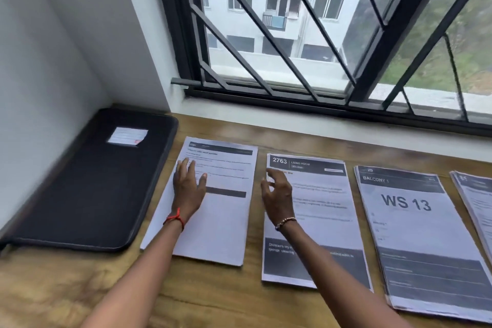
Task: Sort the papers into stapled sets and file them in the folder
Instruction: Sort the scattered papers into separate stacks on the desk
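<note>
left hand [188, 189] flat on leftmost stack [213, 218] | right hand [277, 196] hovering

Bare wooden desk [66, 287] open at near-left; narrow strips btwn the paper stacks [415, 234]. Black folder [87, 189] fills left corner against wall [40, 61]; window grille [266, 34] blocks the far side.

The tabletop [306, 145] is warm brown wood with darker grain streaks. The folder [87, 189] is black with a fine woven texture and carries a white label [127, 136] ruled with faint lines. The paper stacks are white with dark grey header bands: the first stack [221, 210] has a dark bar mid-page, the second stack [319, 194] a dark block at the bottom, and the third stack [410, 221] bold dark lettering. A red thread bracelet [175, 219] circles one wrist, a pale beaded bracelet [286, 222] the other. The window grille [266, 29] is black.
</note>
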